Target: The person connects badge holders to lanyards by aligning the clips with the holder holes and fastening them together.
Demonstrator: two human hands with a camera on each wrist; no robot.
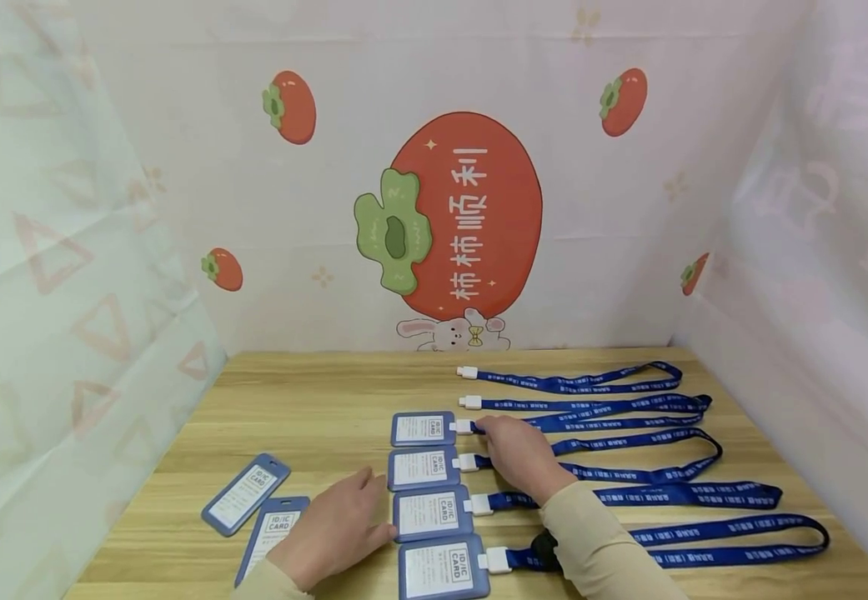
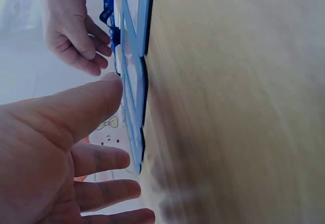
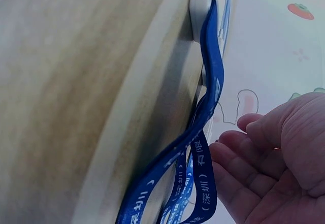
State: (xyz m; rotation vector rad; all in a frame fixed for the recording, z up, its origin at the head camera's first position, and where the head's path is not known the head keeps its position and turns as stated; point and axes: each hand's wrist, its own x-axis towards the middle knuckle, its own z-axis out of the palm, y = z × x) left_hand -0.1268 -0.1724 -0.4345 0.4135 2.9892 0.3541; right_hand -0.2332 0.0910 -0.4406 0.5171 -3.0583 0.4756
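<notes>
Several blue ID card holders [image 1: 434, 513] lie in a column at the middle of the wooden table, each joined by a white clip [image 1: 481, 504] to a blue lanyard [image 1: 674, 495]. My left hand [image 1: 343, 521] is just left of this column, fingers spread and holding nothing, its thumb at the edge of a holder. In the left wrist view that thumb [image 2: 99, 104] overlaps the row of holders. My right hand [image 1: 524, 454] hovers over the lanyards beside the farthest joined holder [image 1: 422, 428]. Its fingers [image 3: 236, 165] are loosely bent behind the blue straps in the right wrist view, with nothing gripped.
Two loose card holders [image 1: 246, 494] lie at the left, one partly covered by my left hand. At the back, two lanyards [image 1: 576, 385] end in white clips with no holder attached. A cloth printed with persimmons [image 1: 479, 217] hangs behind the table [image 1: 313, 392] and along both sides.
</notes>
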